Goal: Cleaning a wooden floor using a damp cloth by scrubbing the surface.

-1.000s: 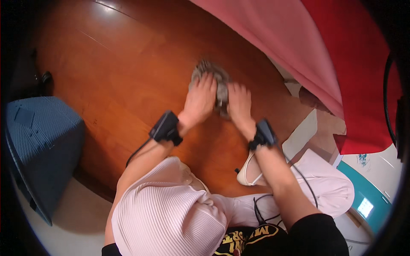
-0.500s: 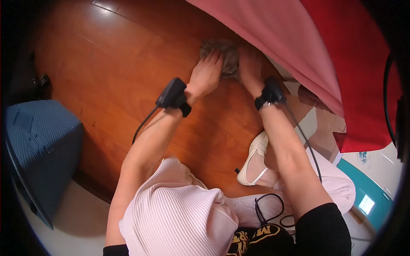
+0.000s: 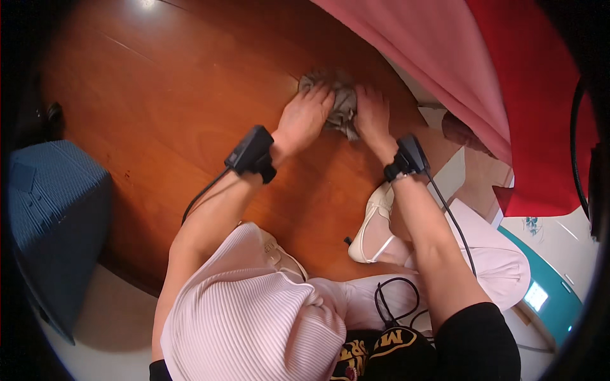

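At the frame's upper centre, the person's left hand [image 3: 305, 119] and right hand [image 3: 373, 115] are resting against a crumpled cloth [image 3: 345, 103] on the floor [image 3: 190, 140]; slight blur is leaving their grip uncertain. It is looking light, soft and hardly fragile, its bunched middle offering the surest hold.

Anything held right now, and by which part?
Grey cloth: left grip on its left side, right grip at its right edge; clasped or only pressed, can't tell.

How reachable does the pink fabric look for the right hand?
Probably yes: the right hand, at the grey cloth, has nothing visible between it and the pink fabric, though depth is unclear.
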`<action>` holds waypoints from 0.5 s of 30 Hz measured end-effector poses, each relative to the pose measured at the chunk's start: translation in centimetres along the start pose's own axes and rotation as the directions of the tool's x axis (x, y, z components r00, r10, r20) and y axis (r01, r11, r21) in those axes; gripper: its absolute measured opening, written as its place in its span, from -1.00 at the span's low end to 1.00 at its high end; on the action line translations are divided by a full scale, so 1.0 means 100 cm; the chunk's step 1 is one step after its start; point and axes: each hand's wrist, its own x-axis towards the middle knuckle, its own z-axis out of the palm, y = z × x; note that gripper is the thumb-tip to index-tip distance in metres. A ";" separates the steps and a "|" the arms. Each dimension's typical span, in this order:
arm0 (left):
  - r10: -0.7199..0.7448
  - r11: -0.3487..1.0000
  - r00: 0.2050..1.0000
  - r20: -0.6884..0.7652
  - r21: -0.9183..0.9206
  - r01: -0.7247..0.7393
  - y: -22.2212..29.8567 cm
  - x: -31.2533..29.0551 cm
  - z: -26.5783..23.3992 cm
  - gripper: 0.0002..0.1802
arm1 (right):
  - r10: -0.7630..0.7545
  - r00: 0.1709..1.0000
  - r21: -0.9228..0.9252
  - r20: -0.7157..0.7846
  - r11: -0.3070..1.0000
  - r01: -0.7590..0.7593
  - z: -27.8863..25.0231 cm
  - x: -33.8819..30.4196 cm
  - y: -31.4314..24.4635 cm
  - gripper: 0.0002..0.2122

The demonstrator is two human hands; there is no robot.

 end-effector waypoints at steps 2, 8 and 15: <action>-0.004 0.999 1.000 0.015 -0.032 0.004 -0.002 0.005 0.001 -0.45 | -0.036 0.998 0.019 -0.054 0.999 0.037 0.002 0.000 0.006 -0.53; 0.071 0.997 0.986 0.151 -0.047 -0.065 0.037 -0.074 0.006 -0.50 | 0.056 0.980 0.181 0.192 0.979 -0.091 0.001 -0.110 -0.026 -0.46; 0.053 0.998 0.992 0.111 0.031 -0.057 0.013 -0.030 -0.005 -0.51 | 0.093 0.994 0.076 0.065 0.992 -0.098 0.004 -0.051 -0.019 -0.54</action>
